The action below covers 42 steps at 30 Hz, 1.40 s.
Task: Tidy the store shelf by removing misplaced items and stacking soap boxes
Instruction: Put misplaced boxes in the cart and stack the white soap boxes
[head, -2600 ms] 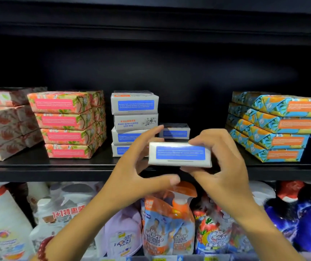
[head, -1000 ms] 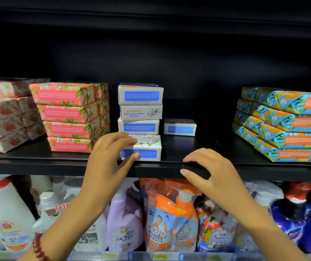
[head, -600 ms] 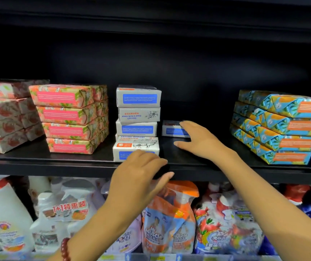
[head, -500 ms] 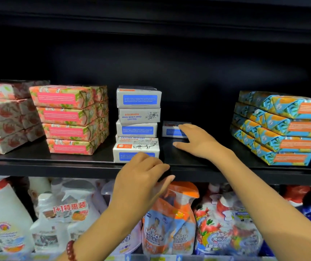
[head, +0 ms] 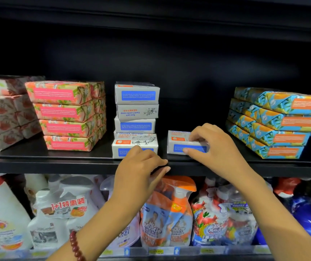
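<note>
Up front, the right hand [head: 218, 147] grips a blue-labelled soap box [head: 179, 142]; the left hand [head: 139, 170], loosely curled and empty, hovers by the "Goat Soap" box [head: 137, 141].

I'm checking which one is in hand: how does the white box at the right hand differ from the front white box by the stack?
The right hand grips the loose box. No hand grips the front box, and the left hand hangs just before it. The loose box stands alone, while the front box sits right before the white stack. Both are white with blue front labels and lie flat on the shelf.
</note>
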Tool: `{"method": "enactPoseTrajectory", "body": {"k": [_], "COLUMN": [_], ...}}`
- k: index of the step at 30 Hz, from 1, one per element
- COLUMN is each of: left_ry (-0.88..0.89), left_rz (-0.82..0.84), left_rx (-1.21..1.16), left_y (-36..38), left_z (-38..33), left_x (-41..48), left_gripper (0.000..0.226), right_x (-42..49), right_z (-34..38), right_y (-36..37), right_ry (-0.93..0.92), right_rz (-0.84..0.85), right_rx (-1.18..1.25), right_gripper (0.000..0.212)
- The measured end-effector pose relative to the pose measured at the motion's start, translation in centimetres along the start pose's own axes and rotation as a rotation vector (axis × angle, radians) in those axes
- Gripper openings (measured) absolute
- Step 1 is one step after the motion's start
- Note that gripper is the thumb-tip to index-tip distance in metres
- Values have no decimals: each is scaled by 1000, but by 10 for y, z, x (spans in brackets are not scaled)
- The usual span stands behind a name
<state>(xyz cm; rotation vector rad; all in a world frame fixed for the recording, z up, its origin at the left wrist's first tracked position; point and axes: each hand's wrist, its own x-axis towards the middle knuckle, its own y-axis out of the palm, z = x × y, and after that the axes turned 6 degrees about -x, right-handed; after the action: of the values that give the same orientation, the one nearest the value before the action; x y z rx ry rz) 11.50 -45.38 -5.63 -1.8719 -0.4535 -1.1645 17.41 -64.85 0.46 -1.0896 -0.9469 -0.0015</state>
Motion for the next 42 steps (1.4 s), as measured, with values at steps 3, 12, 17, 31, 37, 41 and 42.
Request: {"method": "enactPoseTrajectory", "body": {"k": [3, 12, 17, 31, 37, 41, 42], "left_ry": [-10, -198, -488, -564, -566, -611, -588], "left_rz": [13, -27, -56, 21, -29, 52, 99], "left_rx": [1, -92, -414, -849, -972, -960, -960], "left_y": [-1, -12, -21, 4, 9, 3, 1], "left_z": [-1, -16, -41, -46, -58, -61, -62], "left_x": [0, 3, 26, 50, 56, 67, 70], "left_gripper": [28, 39, 65, 49, 57, 72, 68], "right_x": [-1, -14, -26, -17, -18, -18, -17], "right_z": [-2, -10, -6, -23, -27, -29, -29], "right_y": [-4, 6, -2, -23, -24, -20, -20], "right_ry": [45, -18, -183, -62, -202, -266, -268], "right_rz": [86, -22, -257, -51, -311, -466, -482], "right_rx": [63, 85, 99, 506, 386, 344, 347], "right_gripper": [53, 69, 67, 73, 38, 42, 47]}}
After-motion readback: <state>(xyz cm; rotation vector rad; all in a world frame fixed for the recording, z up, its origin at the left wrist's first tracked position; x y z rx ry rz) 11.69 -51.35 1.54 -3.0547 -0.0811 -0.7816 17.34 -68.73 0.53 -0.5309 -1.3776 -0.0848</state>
